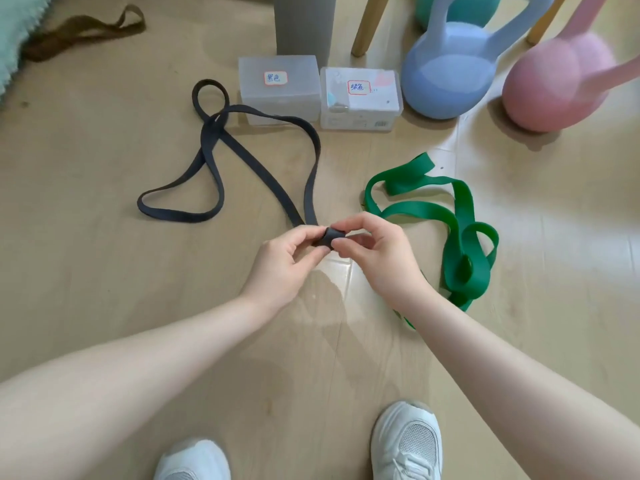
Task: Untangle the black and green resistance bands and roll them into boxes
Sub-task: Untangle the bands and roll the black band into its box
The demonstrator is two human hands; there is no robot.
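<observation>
A light wooden plank floor (104, 271) carries a long black flat band (214, 147) in loose loops; a crumpled green flat band (460, 223); two translucent plastic boxes (280, 90) side by side; blue (446, 88) and pink (550, 95) kettlebells; a brown band (83, 31); white sneakers (407, 441).

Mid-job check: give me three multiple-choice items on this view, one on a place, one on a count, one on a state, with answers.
1. Where does the green band lie?
A. in a box
B. on the floor by the right hand
C. on a chair

2. How many clear labelled boxes stand on the floor?
A. one
B. two
C. four

3. What state is the black band in?
A. fully rolled
B. boxed
C. one end rolled, the rest loose on the floor

Answers:
1 B, it sprawls right of that hand.
2 B, the left box and the right box sit side by side.
3 C, the left hand and right hand pinch a small roll.
</observation>
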